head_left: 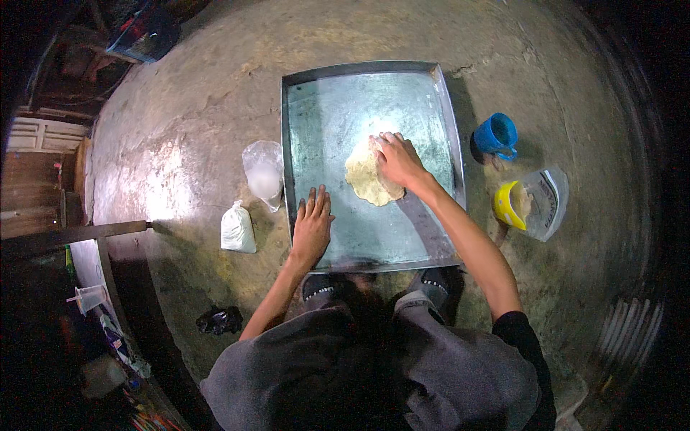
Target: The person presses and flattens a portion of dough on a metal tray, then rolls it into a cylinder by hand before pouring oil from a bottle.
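Observation:
A flattened round of pale dough (364, 174) lies in a large shallow metal tray (323, 108) on the floor. My right hand (397, 158) rests on the dough's right side, its fingers bent over the upper edge; I cannot make out whether they pinch any dough. Lower down, my left hand (312, 225) lies flat on the tray's left part with its fingers stretched out, apart from the dough and holding nothing.
Left of the tray are a clear plastic bag (264, 172) and a tied bag of white powder (237, 228). To the right stand a blue mug (495, 135) and a yellow container (509, 205) in a clear bag. A black plastic bag (219, 320) lies lower left.

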Tool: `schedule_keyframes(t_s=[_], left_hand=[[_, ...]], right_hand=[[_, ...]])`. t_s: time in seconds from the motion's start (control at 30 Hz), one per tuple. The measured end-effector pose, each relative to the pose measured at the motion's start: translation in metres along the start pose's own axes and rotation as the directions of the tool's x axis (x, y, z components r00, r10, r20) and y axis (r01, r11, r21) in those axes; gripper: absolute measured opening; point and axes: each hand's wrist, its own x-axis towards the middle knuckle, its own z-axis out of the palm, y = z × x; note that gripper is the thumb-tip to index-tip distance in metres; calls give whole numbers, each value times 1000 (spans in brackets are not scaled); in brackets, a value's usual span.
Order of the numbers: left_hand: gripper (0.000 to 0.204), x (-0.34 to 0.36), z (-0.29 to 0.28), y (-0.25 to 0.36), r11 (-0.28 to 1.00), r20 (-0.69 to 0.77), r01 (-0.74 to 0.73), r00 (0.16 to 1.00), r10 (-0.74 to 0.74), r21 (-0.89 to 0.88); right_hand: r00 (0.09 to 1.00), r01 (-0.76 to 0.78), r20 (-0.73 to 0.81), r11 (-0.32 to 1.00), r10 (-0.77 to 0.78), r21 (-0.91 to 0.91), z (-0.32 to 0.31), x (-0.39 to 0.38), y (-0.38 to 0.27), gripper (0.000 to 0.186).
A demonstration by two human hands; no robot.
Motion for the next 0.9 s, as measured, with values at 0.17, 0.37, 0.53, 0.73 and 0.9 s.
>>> schedule_keyframes(t_s=[0.17, 0.37, 0.53, 0.73, 0.9], left_hand=[[53, -30, 22, 15, 991, 34, -125, 991, 127, -56], [33, -54, 2, 35, 925, 95, -164, 974, 207, -342], [26, -8, -27, 28, 856, 28, 6, 1000, 9, -517], [32, 82, -36, 3, 844, -175, -92, 985, -3, -528], [41, 144, 1, 0, 765, -373, -254, 928, 19, -592]], right_hand=[[998, -65, 0, 990, 65, 127, -1, -6, 6, 43], [998, -5, -65, 999, 8, 53, 5, -6, -3, 43], [981, -104, -151, 985, 125, 140, 4, 2, 1, 42], [974, -204, -53, 951, 222, 232, 3, 7, 9, 42], [977, -130, -134, 963, 165, 237, 6, 16, 11, 37]])
